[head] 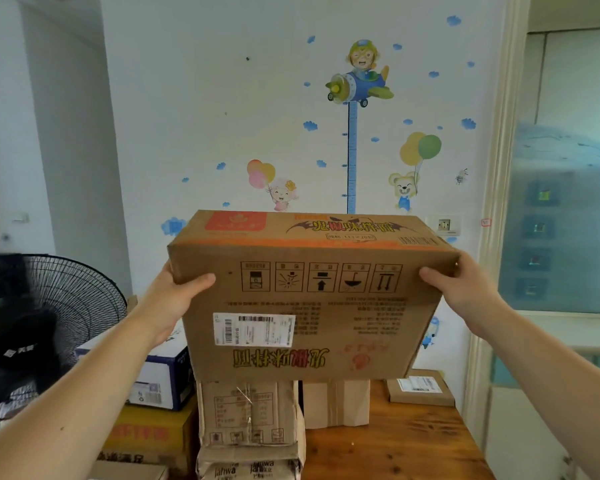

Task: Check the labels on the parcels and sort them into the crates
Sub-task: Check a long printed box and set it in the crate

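Left hand (174,299): grips the left edge of the big box (309,306), thumb flat on the front face, fingers hidden behind.
Right hand (465,289): grips the right edge likewise, thumb in front.
Surroundings: taped parcel (250,417) and flat parcel (420,391) below, the latter on the wooden table (413,452); fan (66,306) at left.
Big box: held in the air above the table, print upside down, white label (253,329) low on its front face.

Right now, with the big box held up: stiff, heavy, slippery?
Probably stiff: the box keeps square edges, gripped only at its ends by the left hand and right hand. Likely fairly light, being held up that way. The handling symbols hint at fragile contents.
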Motion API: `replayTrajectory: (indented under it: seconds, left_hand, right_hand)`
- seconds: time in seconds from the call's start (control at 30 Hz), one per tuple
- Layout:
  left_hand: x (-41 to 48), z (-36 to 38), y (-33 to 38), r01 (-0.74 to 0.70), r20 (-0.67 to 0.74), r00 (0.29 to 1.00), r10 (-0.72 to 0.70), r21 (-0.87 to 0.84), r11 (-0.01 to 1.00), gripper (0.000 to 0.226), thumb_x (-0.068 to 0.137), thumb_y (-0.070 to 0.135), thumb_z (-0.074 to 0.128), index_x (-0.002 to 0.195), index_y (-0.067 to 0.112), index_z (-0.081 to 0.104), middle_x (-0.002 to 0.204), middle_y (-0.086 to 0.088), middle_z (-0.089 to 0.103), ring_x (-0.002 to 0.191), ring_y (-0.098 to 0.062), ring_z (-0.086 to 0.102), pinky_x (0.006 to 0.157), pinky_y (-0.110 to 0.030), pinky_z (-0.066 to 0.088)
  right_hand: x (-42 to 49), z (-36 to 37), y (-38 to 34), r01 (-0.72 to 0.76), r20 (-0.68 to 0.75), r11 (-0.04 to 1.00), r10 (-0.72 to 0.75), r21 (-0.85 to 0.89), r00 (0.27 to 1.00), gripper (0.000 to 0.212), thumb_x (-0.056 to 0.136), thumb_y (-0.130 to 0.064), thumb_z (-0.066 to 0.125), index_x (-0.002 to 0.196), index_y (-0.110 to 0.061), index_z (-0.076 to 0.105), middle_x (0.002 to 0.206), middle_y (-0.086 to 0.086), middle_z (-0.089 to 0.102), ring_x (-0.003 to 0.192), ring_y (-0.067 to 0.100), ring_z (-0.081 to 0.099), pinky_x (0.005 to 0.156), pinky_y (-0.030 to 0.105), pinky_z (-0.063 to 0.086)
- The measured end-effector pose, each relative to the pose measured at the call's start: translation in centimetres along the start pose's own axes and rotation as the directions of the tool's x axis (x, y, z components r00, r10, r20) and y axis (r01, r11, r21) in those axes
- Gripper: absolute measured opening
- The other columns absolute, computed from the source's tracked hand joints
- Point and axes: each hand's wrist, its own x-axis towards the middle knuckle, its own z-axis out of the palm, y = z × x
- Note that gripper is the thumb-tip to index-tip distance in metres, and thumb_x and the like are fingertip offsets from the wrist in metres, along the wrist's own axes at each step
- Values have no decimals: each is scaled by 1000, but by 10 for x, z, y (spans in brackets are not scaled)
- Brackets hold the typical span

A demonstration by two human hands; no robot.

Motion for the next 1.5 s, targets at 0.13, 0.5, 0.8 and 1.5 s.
replayTrajectory:
  seconds: [0.13,0.5,0.8,1.5]
  left_hand:
    - [1,1,-4,26,-13,1000,-26,48,999,65,84,2,71,138,23,42,117,-1,65,105,-17,62,85,-37,51]
    - [-12,6,-11,153,71,985,-156,44,987,63,89,6,66,139,29,34,115,-8,65,102,-25,65,74,-36,51]
    - [-9,5,-14,200,107,972,-207,75,977,39,92,14,65,129,18,54,113,-8,72,102,-28,69,94,-52,52]
    - [-7,-12,-13,266,106,961,-254,-134,955,37,100,13,49,132,29,51,116,-11,69,101,-29,63,84,-43,48]
  right_hand:
    - [1,5,-2,-64,62,997,60,53,996,60,94,-28,66,144,-32,33,113,-7,57,108,22,55,92,46,47]
    - [-1,6,12,-172,97,985,170,12,981,47,90,-24,70,129,-24,44,117,1,60,95,18,57,80,40,47]
    - [0,2,22,-148,40,981,154,-127,987,38,89,-26,72,121,-15,54,113,4,65,102,25,61,94,51,51]
    - [-10,-4,12,-299,304,954,287,-5,909,38,97,-8,54,126,-32,53,108,8,67,96,30,66,69,38,52]
